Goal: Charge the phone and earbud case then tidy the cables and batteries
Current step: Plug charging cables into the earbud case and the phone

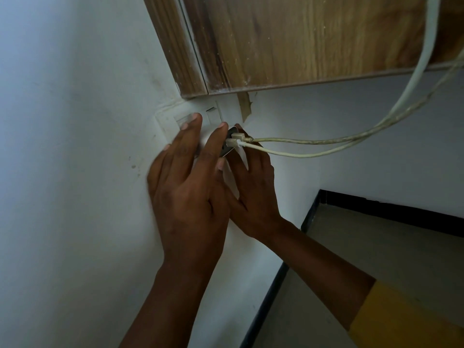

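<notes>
We have the charger adapter (229,143) against the white wall (75,121), just right of the switch plate (190,119) and below the wooden cabinet (288,41). It shows a dark face with a pale rim, and two off-white USB cables (313,146) are plugged into that face, running right and then looping up past the cabinet's corner. The cables look grubby and a little stiff.

Our left hand (190,187) lies over the adapter's left side with fingers long and spread, tips reaching the switch plate. Our right hand (253,187) comes from beneath, thumb and fingers around the adapter's right edge; how firmly it grips we cannot tell, since the left hand covers part of it.

The risk we judge here: pushing at an angle could leave the adapter half-seated, and the weight of the hanging cables could tug it or their plugs loose. Neither phone nor earbud case is in view.
</notes>
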Motion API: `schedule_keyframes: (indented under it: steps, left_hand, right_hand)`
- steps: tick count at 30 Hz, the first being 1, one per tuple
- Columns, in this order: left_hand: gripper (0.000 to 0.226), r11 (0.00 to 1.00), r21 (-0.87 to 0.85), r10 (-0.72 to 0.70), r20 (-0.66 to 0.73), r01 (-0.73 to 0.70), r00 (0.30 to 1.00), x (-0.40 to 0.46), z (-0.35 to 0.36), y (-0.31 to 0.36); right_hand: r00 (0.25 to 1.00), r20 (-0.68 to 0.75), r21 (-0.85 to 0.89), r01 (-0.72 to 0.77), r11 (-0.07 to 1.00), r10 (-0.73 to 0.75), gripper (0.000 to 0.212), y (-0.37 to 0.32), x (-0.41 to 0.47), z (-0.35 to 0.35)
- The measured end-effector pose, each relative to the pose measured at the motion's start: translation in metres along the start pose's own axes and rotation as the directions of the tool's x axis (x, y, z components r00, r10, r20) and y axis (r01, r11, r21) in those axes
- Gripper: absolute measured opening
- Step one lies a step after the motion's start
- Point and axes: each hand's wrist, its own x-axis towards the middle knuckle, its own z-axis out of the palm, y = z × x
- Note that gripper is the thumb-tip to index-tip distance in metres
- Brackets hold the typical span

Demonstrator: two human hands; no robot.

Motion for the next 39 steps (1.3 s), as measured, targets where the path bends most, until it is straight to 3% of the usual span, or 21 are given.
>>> schedule_keyframes:
  steps: [11,14,17,19,21,23,26,29,32,39]
  left_hand:
    - [0.058,0.984,-0.147,-0.098,0.044,0.104,0.994,0.002,-0.009,0.007]
    - [0.065,0.958,-0.211,-0.184,0.076,0.196,0.980,0.006,-0.020,0.017]
    - [0.068,0.913,-0.260,-0.296,0.112,0.316,0.949,0.012,-0.036,0.031]
    - [0.064,0.887,-0.268,-0.354,0.130,0.376,0.926,0.017,-0.050,0.042]
    - [0.059,0.865,-0.284,-0.380,0.167,0.414,0.910,0.021,-0.065,0.054]
    - [0.054,0.835,-0.290,-0.418,0.221,0.468,0.881,0.029,-0.081,0.065]
    - [0.045,0.758,-0.256,-0.526,0.303,0.600,0.795,0.052,-0.109,0.083]
    - [0.038,0.659,-0.240,-0.615,0.373,0.712,0.695,0.085,-0.137,0.099]
    - [0.037,0.596,-0.260,-0.640,0.416,0.759,0.646,0.117,-0.163,0.113]
    - [0.040,0.430,-0.325,-0.683,0.494,0.842,0.539,0.219,-0.226,0.148]
  right_hand:
    - [0.994,0.108,0.122,-0.046,0.991,0.033,0.076,-0.005,0.000,-0.020]
    - [0.977,0.168,0.198,-0.167,0.966,0.134,0.084,-0.016,-0.006,-0.038]
    - [0.897,0.340,0.154,-0.352,0.923,0.285,0.090,-0.036,-0.021,-0.063]
    - [0.831,0.417,0.152,-0.463,0.873,0.368,0.082,-0.055,-0.030,-0.081]
    - [0.794,0.424,0.197,-0.551,0.811,0.437,0.056,-0.078,-0.035,-0.099]
    - [0.797,0.375,0.221,-0.573,0.789,0.474,0.039,-0.103,-0.033,-0.119]
    - [0.787,0.344,0.235,-0.600,0.765,0.512,0.038,-0.143,-0.015,-0.150]
    - [0.725,0.364,0.233,-0.679,0.697,0.585,0.030,-0.185,0.022,-0.183]
    - [0.667,0.386,0.220,-0.737,0.639,0.637,0.021,-0.220,0.063,-0.214]
    - [0.648,0.343,0.232,-0.760,0.607,0.680,0.022,-0.287,0.176,-0.278]
